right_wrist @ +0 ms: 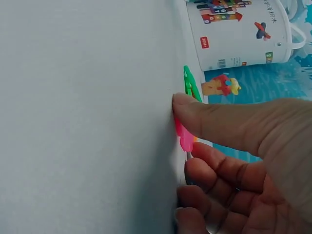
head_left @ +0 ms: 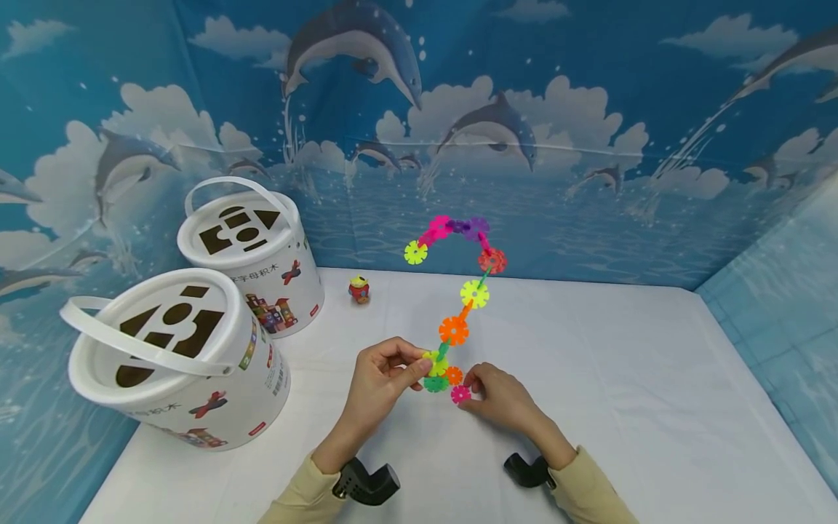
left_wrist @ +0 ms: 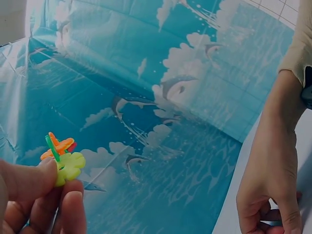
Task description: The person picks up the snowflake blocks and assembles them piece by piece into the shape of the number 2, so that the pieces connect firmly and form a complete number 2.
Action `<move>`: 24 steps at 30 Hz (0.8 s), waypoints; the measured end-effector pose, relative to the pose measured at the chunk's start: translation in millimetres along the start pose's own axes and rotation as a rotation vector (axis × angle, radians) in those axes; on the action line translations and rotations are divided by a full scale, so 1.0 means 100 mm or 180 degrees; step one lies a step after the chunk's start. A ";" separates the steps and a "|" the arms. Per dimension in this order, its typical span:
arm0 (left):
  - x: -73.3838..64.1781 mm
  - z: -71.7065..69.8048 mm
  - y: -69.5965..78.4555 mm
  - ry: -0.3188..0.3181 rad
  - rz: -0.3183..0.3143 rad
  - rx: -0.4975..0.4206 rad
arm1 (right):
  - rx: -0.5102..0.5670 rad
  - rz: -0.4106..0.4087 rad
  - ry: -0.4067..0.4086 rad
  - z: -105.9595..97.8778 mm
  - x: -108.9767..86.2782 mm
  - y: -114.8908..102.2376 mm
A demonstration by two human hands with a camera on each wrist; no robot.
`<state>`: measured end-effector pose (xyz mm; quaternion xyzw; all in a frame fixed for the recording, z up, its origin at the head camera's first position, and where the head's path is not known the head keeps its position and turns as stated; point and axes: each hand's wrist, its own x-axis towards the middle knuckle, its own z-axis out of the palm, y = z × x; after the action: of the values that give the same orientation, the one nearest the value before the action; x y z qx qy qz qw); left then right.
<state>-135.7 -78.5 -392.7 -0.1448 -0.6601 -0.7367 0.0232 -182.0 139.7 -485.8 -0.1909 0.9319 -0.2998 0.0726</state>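
A chain of interlocking flower-shaped plastic discs (head_left: 454,331) rises in a curve, its purple (head_left: 478,228) and magenta discs at the top. Low on it, my left hand (head_left: 388,371) pinches a yellow-green flower disc (left_wrist: 71,166) between thumb and fingers. Under that disc, near the table, are a green disc (head_left: 435,383) and a small orange disc (head_left: 455,375). With thumb and fingertips, my right hand (head_left: 503,397) pinches the pink flower disc (right_wrist: 186,140) beside the orange one. The right fingers are close to the white tabletop.
Two white lidded buckets (head_left: 278,386) with shape cutouts and carry handles stand at the left, one behind the other. A small red-and-yellow toy figure (head_left: 358,290) stands near the back edge. A blue dolphin-print curtain (head_left: 556,211) hangs behind the table.
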 end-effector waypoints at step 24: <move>-0.02 -0.01 0.07 0.0087 -0.0237 -0.0152 | 0.2893 -0.1394 0.0877 -0.67 -0.35 -0.70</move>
<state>-131.9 -80.5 -386.5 -0.1106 -0.6469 -0.7545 0.0013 -145.2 136.9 -389.4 -0.2892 0.6469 -0.7045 -0.0395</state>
